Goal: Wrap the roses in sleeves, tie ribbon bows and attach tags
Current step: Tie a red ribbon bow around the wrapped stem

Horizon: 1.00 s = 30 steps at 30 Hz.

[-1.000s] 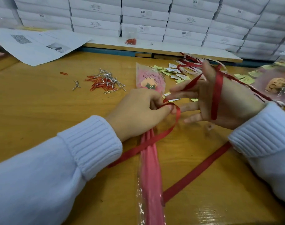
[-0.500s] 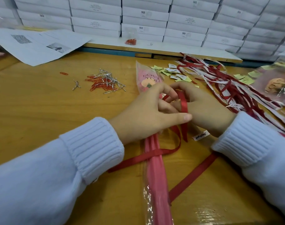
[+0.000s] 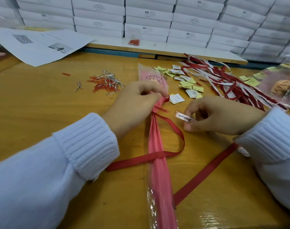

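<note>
Wooden table (image 3: 41,113), sleeve (image 3: 157,171) end off-frame.

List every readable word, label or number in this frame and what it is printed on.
"SGS": several white boxes at the back.
"LOVE YOU": the pink sleeve.
"LO", rest unclear: second sleeve at far right.
Script on the white strip pinched by the right hand: too blurred.
Paper sheets and small tags: print too small.

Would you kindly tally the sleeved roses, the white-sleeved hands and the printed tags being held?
Sleeved roses: 2
White-sleeved hands: 2
Held printed tags: 1
Total: 5
</note>
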### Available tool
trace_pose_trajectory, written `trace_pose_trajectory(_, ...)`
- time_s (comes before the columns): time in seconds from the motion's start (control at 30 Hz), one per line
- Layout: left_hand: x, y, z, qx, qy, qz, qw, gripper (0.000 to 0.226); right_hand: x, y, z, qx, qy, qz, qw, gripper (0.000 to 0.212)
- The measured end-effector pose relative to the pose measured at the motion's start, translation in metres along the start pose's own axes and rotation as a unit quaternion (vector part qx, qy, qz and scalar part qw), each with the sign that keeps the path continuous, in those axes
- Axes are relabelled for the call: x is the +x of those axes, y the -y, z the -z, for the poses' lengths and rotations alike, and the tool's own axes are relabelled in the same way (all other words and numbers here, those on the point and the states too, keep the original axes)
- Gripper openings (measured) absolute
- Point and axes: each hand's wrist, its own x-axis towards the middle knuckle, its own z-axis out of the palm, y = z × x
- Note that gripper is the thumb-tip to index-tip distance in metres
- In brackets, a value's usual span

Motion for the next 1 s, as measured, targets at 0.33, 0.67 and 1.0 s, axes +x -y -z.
trace_pose_trajectory(0.33, -0.004, 0.001, -0.005, 0.279, 0.066, -0.119, 0.951, 0.025, 0.001, 0.003, -0.001, 0.069, -0.071, 0.065, 0.993, 0.016)
trace_pose_trajectory(0.67, -0.002, 0.004, -0.007, 0.326, 0.100, -0.120, 0.932, 0.031, 0.009, 0.006, -0.016, 0.091, -0.112, 0.073, 0.987, 0.013)
trace_pose_trajectory(1.0, -0.004, 0.000, -0.005, 0.301, 0.069, -0.163, 0.937, 0.020, 0.010, 0.005, -0.015, 0.120, -0.114, 0.057, 0.985, 0.005)
